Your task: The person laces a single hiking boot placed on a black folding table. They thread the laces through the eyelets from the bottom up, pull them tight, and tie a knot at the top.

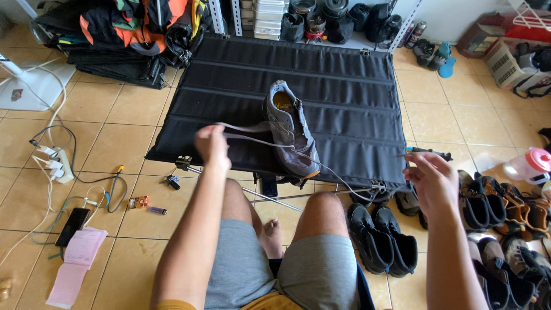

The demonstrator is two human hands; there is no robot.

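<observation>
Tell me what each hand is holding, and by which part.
Both hold the pale shoelace of the grey shoe: the left hand grips one end, the right hand pinches the other.

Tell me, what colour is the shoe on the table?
Grey shoe, with a little orange at the toe; the head view shows it.

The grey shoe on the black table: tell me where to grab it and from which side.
Grip the shoe at its heel collar, from above and the far side. It stands upright, opening up, heel away from the person. The lace crosses the near left, so avoid that side.
</observation>
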